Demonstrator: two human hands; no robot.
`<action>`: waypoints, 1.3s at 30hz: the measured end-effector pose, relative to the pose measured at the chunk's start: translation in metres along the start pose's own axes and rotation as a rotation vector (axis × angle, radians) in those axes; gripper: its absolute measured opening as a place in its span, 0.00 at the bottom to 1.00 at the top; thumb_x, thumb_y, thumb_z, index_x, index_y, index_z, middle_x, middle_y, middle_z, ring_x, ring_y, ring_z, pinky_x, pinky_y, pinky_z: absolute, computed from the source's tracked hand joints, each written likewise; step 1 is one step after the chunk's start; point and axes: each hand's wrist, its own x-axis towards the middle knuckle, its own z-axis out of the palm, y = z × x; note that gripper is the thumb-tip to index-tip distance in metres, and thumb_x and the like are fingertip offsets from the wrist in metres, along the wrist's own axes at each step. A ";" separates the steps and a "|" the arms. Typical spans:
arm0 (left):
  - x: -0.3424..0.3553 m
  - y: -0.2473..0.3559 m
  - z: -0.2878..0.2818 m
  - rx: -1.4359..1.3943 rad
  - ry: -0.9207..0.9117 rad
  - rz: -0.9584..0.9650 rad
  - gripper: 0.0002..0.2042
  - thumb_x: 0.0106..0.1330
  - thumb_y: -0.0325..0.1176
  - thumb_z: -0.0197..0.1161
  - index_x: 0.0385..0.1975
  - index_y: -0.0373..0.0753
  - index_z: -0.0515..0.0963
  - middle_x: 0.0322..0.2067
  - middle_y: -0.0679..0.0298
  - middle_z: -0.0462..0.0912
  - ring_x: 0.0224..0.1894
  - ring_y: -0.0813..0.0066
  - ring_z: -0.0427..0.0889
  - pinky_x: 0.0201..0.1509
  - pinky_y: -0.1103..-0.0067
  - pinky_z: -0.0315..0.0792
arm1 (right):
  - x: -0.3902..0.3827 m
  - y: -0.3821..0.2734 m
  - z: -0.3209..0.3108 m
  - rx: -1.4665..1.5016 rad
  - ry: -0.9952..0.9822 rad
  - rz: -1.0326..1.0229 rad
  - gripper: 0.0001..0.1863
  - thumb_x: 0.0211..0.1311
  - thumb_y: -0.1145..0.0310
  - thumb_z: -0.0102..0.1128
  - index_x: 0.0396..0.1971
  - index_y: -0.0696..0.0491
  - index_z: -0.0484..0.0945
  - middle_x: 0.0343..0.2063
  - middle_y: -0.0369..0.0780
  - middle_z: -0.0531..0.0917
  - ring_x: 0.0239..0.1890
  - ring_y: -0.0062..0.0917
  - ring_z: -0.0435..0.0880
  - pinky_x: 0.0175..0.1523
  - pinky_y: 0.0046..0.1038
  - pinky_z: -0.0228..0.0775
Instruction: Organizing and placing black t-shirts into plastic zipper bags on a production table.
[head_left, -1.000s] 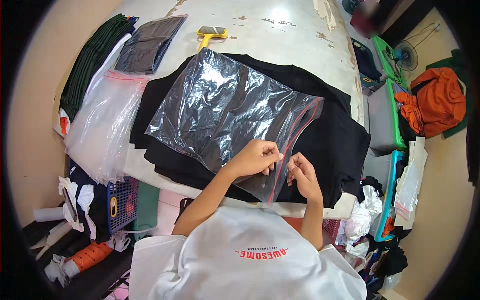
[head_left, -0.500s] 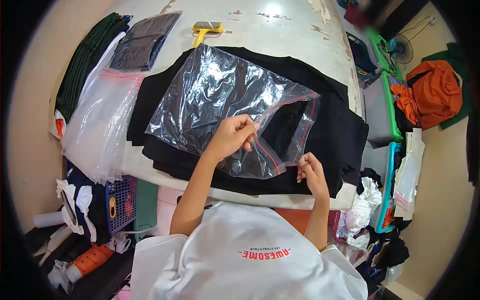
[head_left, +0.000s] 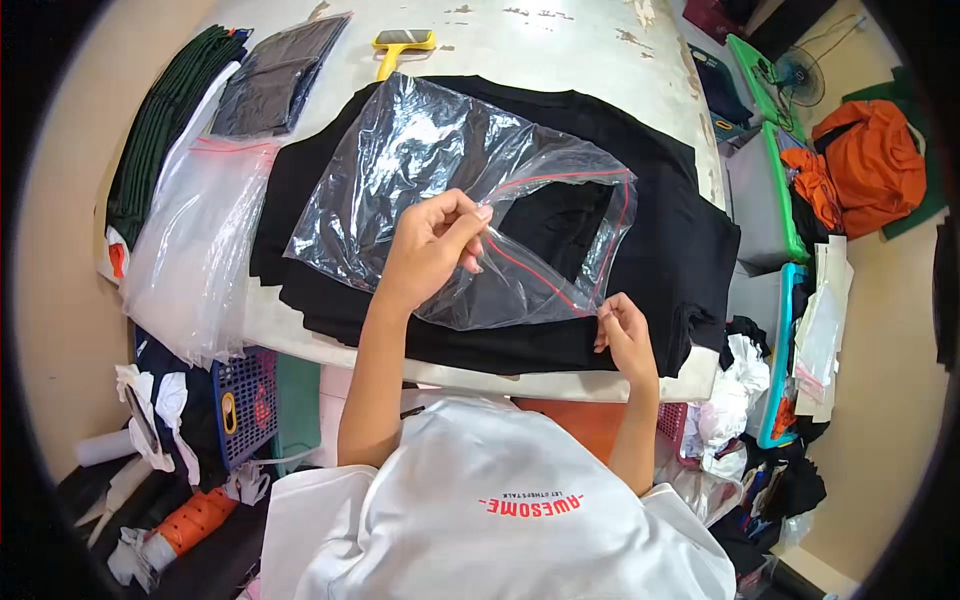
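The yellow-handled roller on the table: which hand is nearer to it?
Left. The left hand, pinching the clear bag, is below the yellow-handled roller in the picture; the right hand, at the bag's corner, is lower and farther right.

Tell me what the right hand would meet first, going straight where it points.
The right hand would likely meet the red-lined clear bag, whose corner it seems to pinch; depth is unclear.

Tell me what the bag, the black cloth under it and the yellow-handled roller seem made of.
Bag: clear, glossy plastic film, going by its bright glare and creases.
Black cloth: matte fabric, judging by its dull surface; knit or woven, I cannot tell.
Yellow-handled roller: probably smooth, hard plastic, from its even colour; the roll's material is unclear.
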 end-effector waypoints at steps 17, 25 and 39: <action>-0.006 0.033 -0.145 0.606 0.690 0.218 0.11 0.57 0.36 0.57 0.30 0.32 0.75 0.26 0.63 0.78 0.29 0.79 0.73 0.36 0.83 0.66 | 0.007 -0.013 0.011 -0.373 0.179 -0.263 0.11 0.43 0.76 0.62 0.27 0.61 0.71 0.12 0.32 0.69 0.15 0.10 0.64 0.21 0.15 0.57; 0.039 -0.001 -0.221 0.782 0.541 0.069 0.13 0.54 0.38 0.59 0.29 0.32 0.77 0.28 0.57 0.80 0.32 0.72 0.78 0.37 0.80 0.69 | 0.021 -0.024 0.025 -0.317 0.132 -0.196 0.13 0.49 0.70 0.62 0.30 0.62 0.72 0.18 0.33 0.75 0.19 0.10 0.70 0.24 0.14 0.64; 0.074 -0.013 -0.203 0.848 0.295 -0.134 0.21 0.57 0.48 0.53 0.32 0.32 0.76 0.29 0.55 0.79 0.34 0.67 0.77 0.40 0.77 0.68 | 0.042 -0.033 0.054 0.100 0.158 -0.086 0.24 0.49 0.66 0.62 0.43 0.61 0.64 0.36 0.40 0.75 0.36 0.19 0.73 0.42 0.20 0.65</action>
